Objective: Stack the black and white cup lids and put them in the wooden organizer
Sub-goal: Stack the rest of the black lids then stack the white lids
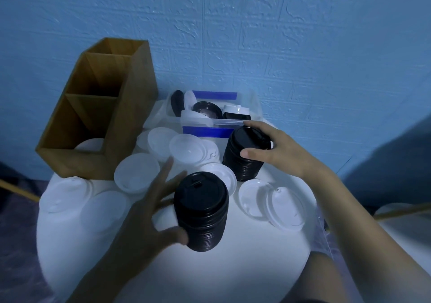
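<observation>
Two tall stacks of black cup lids stand on the round white table (pixel 233 267). My left hand (pixel 151 211) holds the near black stack (pixel 203 211), thumb low on its side and fingers spread behind it. My right hand (pixel 270 148) grips the far black stack (pixel 245 153) near its top, thumb in front. Several loose white lids (pixel 136 172) lie scattered around both stacks. The wooden organizer (pixel 102 106) stands at the back left, and a white lid (pixel 89 144) shows in its nearest compartment.
A clear plastic bin (pixel 217 123) with blue handles sits against the blue wall behind the stacks; it holds more black and white lids. Two white lids (pixel 272 201) lie at the table's right edge. The table's near part is bare.
</observation>
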`<state>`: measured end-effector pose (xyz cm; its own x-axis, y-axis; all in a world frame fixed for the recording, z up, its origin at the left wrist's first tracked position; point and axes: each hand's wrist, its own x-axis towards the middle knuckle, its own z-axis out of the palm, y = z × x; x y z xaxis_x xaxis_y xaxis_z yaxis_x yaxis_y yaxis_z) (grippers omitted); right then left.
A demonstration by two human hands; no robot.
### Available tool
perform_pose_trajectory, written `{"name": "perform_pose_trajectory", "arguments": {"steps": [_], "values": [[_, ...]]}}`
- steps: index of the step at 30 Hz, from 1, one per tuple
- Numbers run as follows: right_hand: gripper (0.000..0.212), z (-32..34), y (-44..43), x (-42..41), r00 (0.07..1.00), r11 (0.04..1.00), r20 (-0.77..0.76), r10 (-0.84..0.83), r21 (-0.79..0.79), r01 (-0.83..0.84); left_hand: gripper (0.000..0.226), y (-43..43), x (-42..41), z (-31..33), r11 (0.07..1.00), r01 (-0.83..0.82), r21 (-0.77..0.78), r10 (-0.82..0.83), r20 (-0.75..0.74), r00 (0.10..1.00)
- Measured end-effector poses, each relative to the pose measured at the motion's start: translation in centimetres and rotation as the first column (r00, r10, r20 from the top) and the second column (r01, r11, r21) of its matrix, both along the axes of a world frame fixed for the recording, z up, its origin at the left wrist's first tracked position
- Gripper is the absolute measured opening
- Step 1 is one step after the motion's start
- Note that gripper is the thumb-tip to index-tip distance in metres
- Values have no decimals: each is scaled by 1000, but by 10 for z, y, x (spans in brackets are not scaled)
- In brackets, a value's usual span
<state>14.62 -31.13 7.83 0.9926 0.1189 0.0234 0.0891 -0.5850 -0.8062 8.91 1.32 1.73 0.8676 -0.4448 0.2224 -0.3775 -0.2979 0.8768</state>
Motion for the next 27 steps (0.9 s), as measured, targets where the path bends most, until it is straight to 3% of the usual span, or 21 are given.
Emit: {"name": "perform_pose_trajectory", "arguments": {"steps": [3,5,6,9,10,14,17,22,27], "values": [[76,3,-2,3,1000,1000,-11,13,16,-13,123,3,41,14,983,-99,-152,72,-169,983],[77,5,-2,4,1000,1000,-9,14,22,-13,118,-3,65,26,960,-168,-225,109,-252,962],[77,5,-2,4,1000,1000,-13,15,28,-15,107,-11,72,34,959,-203,-198,147,-263,954],[76,3,-5,0,1000,999,-17,10,37,-9,41,-40,76,46,979,-175,-105,173,-33,984],[75,1,-6,-1,1000,999,-15,3,40,-2,40,-50,76,50,987,-136,-84,136,-4,991],[74,-1,-7,-4,1000,997,2,-14,75,14,60,-85,94,61,997,78,-12,-78,-66,995],[76,-4,-5,-4,1000,996,7,9,91,-10,75,-97,105,52,989,135,66,-126,-128,984],[76,-10,-6,-2,1000,991,-14,14,134,-12,75,-103,113,42,980,111,165,-93,-115,989],[77,-17,-9,-1,997,976,-32,64,208,-56,80,-102,108,31,988,89,129,-72,-131,989]]}}
